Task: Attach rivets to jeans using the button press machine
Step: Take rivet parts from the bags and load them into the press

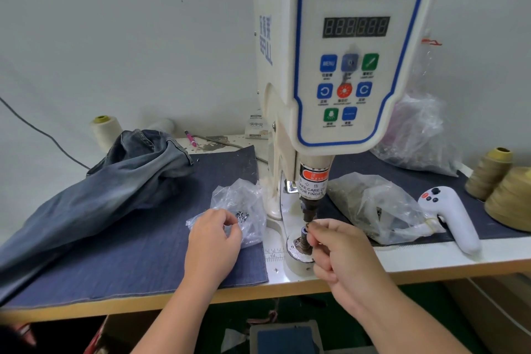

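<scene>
Rivets (242, 216) inside clear plastic bag (240, 201)

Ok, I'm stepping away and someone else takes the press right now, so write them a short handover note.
Right hand: pinching a small rivet part at the lower die, under the punch of the button machine.
Left hand: fingers curled at the clear bag of rivets; whether it holds one cannot be told.
Jeans: bunched at the table's left, not under the press.
Done: at most, die loading is under way.
Left: seat the part, bring the jeans over the die, press, repeat. Mind the finger warning on the punch.
</scene>
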The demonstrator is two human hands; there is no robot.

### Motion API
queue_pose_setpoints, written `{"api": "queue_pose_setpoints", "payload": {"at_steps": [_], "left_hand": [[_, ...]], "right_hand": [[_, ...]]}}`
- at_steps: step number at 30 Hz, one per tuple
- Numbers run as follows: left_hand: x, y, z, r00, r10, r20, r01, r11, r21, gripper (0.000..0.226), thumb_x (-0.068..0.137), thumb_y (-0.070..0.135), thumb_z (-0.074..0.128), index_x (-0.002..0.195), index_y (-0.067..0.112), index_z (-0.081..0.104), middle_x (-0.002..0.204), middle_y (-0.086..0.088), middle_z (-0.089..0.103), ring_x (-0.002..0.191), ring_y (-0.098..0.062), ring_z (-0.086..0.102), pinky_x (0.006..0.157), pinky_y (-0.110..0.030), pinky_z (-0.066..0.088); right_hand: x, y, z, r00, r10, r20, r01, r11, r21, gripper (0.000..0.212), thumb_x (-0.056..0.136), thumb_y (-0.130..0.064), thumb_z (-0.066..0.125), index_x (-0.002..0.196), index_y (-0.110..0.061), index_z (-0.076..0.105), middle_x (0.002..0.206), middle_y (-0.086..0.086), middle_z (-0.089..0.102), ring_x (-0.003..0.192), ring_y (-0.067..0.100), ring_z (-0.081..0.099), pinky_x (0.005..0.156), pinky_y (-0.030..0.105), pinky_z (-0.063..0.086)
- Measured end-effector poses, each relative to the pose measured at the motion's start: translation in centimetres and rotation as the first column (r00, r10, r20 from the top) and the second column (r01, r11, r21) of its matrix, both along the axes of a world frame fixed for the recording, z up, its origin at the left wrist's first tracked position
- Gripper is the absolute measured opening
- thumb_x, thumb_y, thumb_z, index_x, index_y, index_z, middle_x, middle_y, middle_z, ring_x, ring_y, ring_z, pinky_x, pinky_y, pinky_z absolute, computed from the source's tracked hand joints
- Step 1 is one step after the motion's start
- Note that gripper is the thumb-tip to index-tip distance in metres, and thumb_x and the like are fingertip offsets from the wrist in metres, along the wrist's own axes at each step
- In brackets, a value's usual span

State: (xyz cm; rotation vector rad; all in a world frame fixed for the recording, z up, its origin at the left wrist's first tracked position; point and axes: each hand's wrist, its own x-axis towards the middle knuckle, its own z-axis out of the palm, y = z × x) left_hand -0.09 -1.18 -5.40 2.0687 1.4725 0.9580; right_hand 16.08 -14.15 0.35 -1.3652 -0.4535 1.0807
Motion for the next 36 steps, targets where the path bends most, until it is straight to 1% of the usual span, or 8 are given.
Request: {"api": "queue_pose_setpoints", "payload": {"at_steps": [3, 6, 10, 12, 19, 24, 32, 36], "left_hand": [[0.0, 0.0, 0.0, 1.000, 0.000, -0.004, 0.000, 1.000, 0.006, 0.022, 0.090, 0.018, 0.059, 0.075, 0.033, 0.054, 0.088, 0.017, 0.054, 0.080, -0.007, 0.054, 0.064, -0.019, 0.038], [0.0, -0.1, 0.0, 1.000, -0.003, -0.010, 0.003, 1.000, 0.005, 0.022, 0.090, 0.019, 0.059, 0.075, 0.034, 0.053, 0.088, 0.017, 0.054, 0.081, -0.007, 0.054, 0.066, -0.023, 0.039], [0.0, -0.1, 0.1, 1.000, -0.005, -0.019, 0.005, 1.000, 0.009, 0.020, 0.091, 0.020, 0.058, 0.076, 0.034, 0.053, 0.088, 0.018, 0.054, 0.084, -0.006, 0.053, 0.072, -0.028, 0.045], [0.0, -0.1, 0.1, 1.000, -0.006, -0.022, 0.007, 1.000, 0.013, 0.019, 0.091, 0.020, 0.058, 0.077, 0.033, 0.054, 0.088, 0.018, 0.054, 0.084, -0.006, 0.053, 0.073, -0.028, 0.046], [0.0, -0.1, 0.1, 0.999, -0.010, -0.033, 0.011, 1.000, 0.024, 0.016, 0.091, 0.021, 0.058, 0.079, 0.030, 0.056, 0.088, 0.017, 0.053, 0.084, -0.007, 0.053, 0.077, -0.031, 0.049], [0.0, -0.3, 0.2, 1.000, -0.010, -0.027, 0.010, 1.000, 0.025, 0.014, 0.091, 0.021, 0.058, 0.080, 0.029, 0.057, 0.088, 0.017, 0.053, 0.084, -0.007, 0.052, 0.077, -0.030, 0.048], [0.0, -0.2, 0.1, 0.999, -0.013, -0.036, 0.014, 0.999, 0.033, 0.015, 0.091, 0.020, 0.057, 0.079, 0.030, 0.055, 0.087, 0.016, 0.052, 0.083, -0.007, 0.051, 0.074, -0.026, 0.044], [-0.1, -0.3, 0.3, 0.999, -0.019, -0.032, 0.019, 0.999, 0.028, 0.016, 0.091, 0.019, 0.057, 0.079, 0.030, 0.054, 0.086, 0.016, 0.052, 0.084, -0.007, 0.051, 0.076, -0.027, 0.045]], "right_hand": [[-0.2, 0.1, 0.3, 0.997, -0.037, -0.072, 0.034, 0.999, -0.043, 0.015, 0.097, -0.004, 0.056, 0.084, -0.002, 0.062, 0.061, 0.007, 0.048, 0.037, 0.009, 0.027, 0.031, 0.017, 0.021], [-0.3, 0.2, 0.6, 0.986, -0.049, -0.160, 0.039, 0.997, -0.064, 0.008, 0.097, -0.005, 0.057, 0.094, -0.001, 0.063, 0.060, 0.006, 0.050, 0.034, 0.007, 0.029, 0.029, 0.017, 0.022], [-0.5, 0.2, 0.9, 0.944, -0.040, -0.328, 0.023, 0.998, -0.054, 0.014, 0.096, -0.007, 0.058, 0.083, -0.002, 0.058, 0.055, 0.003, 0.050, 0.031, 0.006, 0.028, 0.027, 0.017, 0.021], [-0.5, 0.2, 1.1, 0.913, -0.044, -0.406, 0.029, 0.999, -0.043, 0.013, 0.096, -0.007, 0.057, 0.084, -0.002, 0.056, 0.053, 0.002, 0.050, 0.030, 0.006, 0.028, 0.026, 0.017, 0.021], [-0.9, 0.2, 1.6, 0.832, -0.073, -0.550, 0.075, 0.997, -0.020, 0.014, 0.097, -0.006, 0.054, 0.083, -0.004, 0.054, 0.051, 0.002, 0.047, 0.028, 0.007, 0.028, 0.024, 0.016, 0.021], [-1.0, -0.2, 1.5, 0.797, -0.099, -0.596, 0.111, 0.994, -0.017, 0.016, 0.096, -0.010, 0.054, 0.085, 0.000, 0.060, 0.050, 0.004, 0.049, 0.028, 0.009, 0.031, 0.024, 0.018, 0.024], [-1.3, -0.5, 1.1, 0.766, -0.068, -0.639, 0.119, 0.992, 0.038, 0.014, 0.094, -0.009, 0.052, 0.089, 0.000, 0.061, 0.052, 0.004, 0.046, 0.030, 0.010, 0.031, 0.025, 0.018, 0.024], [-1.7, -0.8, 1.2, 0.722, -0.046, -0.690, 0.149, 0.985, 0.090, 0.017, 0.081, -0.010, 0.056, 0.093, 0.001, 0.062, 0.053, 0.003, 0.042, 0.032, 0.009, 0.030, 0.027, 0.018, 0.024]]}}
